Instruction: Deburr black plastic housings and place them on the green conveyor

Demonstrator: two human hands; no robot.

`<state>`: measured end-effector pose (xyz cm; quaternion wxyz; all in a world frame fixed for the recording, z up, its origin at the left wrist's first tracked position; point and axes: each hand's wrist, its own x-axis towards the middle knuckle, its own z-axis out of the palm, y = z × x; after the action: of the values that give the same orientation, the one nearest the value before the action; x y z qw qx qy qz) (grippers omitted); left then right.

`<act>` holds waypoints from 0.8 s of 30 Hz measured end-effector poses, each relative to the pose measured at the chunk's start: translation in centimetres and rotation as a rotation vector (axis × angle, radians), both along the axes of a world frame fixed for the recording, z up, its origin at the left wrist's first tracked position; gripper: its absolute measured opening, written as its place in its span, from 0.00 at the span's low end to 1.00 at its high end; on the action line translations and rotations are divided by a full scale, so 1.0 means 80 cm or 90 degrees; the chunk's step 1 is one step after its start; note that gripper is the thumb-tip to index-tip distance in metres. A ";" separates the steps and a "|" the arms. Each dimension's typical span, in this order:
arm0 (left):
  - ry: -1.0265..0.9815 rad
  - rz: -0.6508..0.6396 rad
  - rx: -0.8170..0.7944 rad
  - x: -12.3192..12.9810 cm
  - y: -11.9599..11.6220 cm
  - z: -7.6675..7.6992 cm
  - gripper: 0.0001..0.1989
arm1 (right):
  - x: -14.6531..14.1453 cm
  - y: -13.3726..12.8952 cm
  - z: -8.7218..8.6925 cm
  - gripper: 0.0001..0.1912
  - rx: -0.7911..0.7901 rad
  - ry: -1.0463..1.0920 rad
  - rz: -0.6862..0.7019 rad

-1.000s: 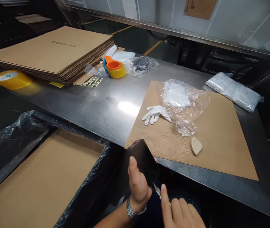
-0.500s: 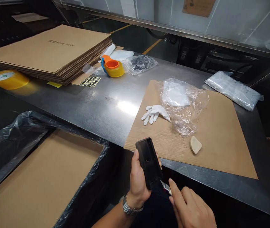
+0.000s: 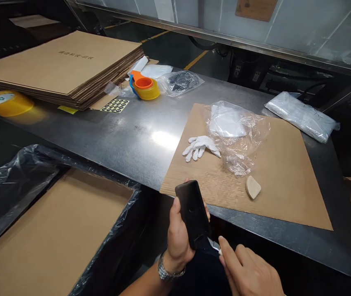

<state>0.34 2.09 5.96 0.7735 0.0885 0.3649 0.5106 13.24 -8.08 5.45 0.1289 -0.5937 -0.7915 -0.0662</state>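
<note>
My left hand (image 3: 178, 234) is closed around a black rectangular plastic piece (image 3: 193, 211), hollow like a shallow tray, held tilted in front of the table edge. Fingertips show along its far side. My right hand (image 3: 249, 267) grips a small knife (image 3: 215, 245) by its pale handle, which is mostly hidden in the fingers. The metal blade touches or nearly touches the lower right corner of the black piece. On the cardboard sheet (image 3: 289, 181) beyond lie a beige wedge-shaped block (image 3: 253, 188), a white glove (image 3: 201, 147) and a crumpled clear plastic bag (image 3: 240, 156).
A stack of flat cardboard (image 3: 61, 61) occupies the table's far left, beside yellow tape rolls (image 3: 7, 103) and an orange tape dispenser (image 3: 144, 84). A wrapped white package (image 3: 301, 116) lies at the right. Lower left stands a box lined with black plastic (image 3: 110, 238).
The black piece has tipped slightly in my left hand, so its inside looks darker. My right hand and the knife have shifted only a little at its lower corner.
</note>
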 end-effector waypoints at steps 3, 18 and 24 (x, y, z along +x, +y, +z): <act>-0.006 -0.005 0.000 0.000 -0.001 -0.002 0.24 | 0.001 0.000 -0.001 0.15 0.000 -0.010 -0.004; 0.123 -0.119 -0.086 0.000 0.007 -0.008 0.23 | 0.009 0.006 0.003 0.14 -0.015 0.028 0.010; 0.142 -0.144 -0.088 -0.001 0.005 -0.009 0.24 | 0.003 0.012 0.009 0.20 -0.046 0.054 0.004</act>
<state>0.28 2.53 5.28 0.7848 0.1318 0.4704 0.3813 13.51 -7.13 6.14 0.1412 -0.5977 -0.7891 -0.0117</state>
